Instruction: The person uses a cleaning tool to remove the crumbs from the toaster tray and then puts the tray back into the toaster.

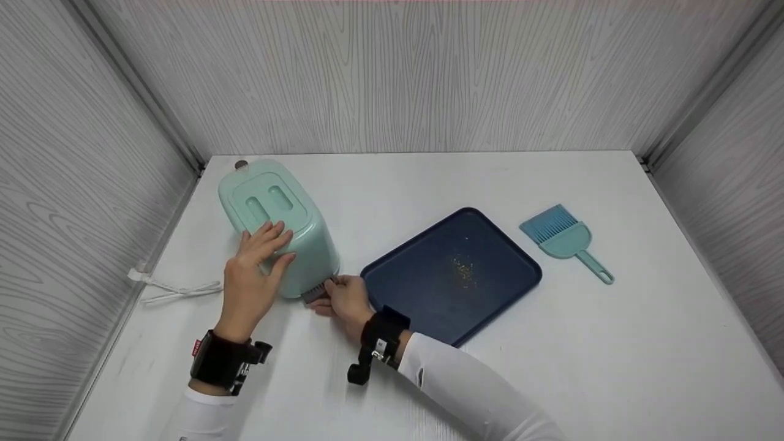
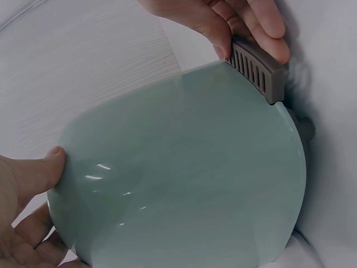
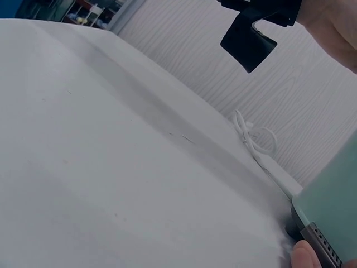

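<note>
A mint-green two-slot toaster (image 1: 317, 254) stands at the left of the white table, its grey lever knob (image 1: 241, 164) at the far end. My left hand (image 1: 250, 278) holds its near upper edge, fingers over the top and thumb against the end wall. Low on that end, my right hand (image 1: 350, 300) pinches the grey slotted crumb tray (image 2: 259, 70) between thumb and fingers. In the left wrist view the crumb tray sits at the toaster's bottom edge. Only a fingertip and part of the grey crumb tray show in the right wrist view.
A dark blue serving tray (image 1: 422, 300) with scattered yellowish crumbs (image 1: 463, 271) lies right of the toaster, partly under my right forearm. Farther right is a teal mini dustpan and brush (image 1: 566, 240). A bundled white cord (image 1: 184, 291) lies left; panels enclose the table's back and sides.
</note>
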`<state>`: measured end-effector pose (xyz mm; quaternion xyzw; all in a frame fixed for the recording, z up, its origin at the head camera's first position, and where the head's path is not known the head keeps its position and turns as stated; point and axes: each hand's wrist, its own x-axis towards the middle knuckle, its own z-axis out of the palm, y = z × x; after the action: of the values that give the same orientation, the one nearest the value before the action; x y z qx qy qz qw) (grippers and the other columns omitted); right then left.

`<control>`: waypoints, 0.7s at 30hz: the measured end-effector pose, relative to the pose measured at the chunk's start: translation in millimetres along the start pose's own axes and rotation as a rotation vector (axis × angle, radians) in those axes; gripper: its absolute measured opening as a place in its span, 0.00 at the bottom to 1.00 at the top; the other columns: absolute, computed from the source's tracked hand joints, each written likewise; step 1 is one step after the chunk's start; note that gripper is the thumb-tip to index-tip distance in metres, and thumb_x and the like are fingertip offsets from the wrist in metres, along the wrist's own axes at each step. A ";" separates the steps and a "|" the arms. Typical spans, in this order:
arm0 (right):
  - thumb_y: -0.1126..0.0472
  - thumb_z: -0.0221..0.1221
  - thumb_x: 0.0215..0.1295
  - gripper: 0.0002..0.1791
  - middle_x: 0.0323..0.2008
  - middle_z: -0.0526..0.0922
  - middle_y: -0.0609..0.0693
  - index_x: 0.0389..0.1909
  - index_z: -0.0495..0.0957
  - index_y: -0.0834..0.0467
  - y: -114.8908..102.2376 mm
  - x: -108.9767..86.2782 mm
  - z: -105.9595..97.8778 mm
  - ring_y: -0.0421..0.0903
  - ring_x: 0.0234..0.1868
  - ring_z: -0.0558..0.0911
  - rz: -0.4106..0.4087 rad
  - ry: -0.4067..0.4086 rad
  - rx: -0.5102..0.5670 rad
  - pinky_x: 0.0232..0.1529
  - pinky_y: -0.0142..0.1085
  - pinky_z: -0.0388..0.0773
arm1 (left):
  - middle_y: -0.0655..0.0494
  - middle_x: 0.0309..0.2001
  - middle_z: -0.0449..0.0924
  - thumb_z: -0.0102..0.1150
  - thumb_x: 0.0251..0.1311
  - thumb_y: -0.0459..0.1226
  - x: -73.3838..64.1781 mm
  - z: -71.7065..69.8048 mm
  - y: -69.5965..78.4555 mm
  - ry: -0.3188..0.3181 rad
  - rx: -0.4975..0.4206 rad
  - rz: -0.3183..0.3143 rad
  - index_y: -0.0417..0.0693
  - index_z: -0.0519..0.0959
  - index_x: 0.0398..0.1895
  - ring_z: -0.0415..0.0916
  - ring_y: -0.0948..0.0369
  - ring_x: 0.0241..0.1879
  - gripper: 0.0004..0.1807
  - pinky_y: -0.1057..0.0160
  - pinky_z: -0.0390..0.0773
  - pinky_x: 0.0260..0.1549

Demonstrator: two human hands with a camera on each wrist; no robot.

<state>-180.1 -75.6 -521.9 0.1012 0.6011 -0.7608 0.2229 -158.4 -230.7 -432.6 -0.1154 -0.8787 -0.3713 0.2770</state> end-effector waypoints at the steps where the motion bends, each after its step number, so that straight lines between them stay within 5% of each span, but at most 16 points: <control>1: 0.65 0.50 0.83 0.18 0.44 0.90 0.64 0.64 0.74 0.72 -0.4 0.0 0.0 0.44 0.35 0.92 0.001 0.000 0.003 0.41 0.35 0.91 | 0.40 0.64 0.83 0.73 0.59 0.28 0.1 0.0 0.0 -0.001 0.000 0.001 0.38 0.86 0.58 0.74 0.39 0.72 0.22 0.34 0.59 0.80; 21: 0.68 0.50 0.82 0.12 0.39 0.89 0.63 0.52 0.78 0.71 1.0 6.4 3.8 0.43 0.29 0.90 -0.015 0.029 0.025 0.39 0.36 0.92 | 0.39 0.64 0.83 0.73 0.59 0.28 0.2 -0.1 0.5 -0.001 -0.005 0.002 0.37 0.85 0.58 0.75 0.38 0.71 0.22 0.33 0.58 0.79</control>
<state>-184.8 -80.8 -524.5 0.1106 0.5953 -0.7684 0.2073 -158.3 -230.4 -432.1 -0.1171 -0.8779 -0.3730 0.2765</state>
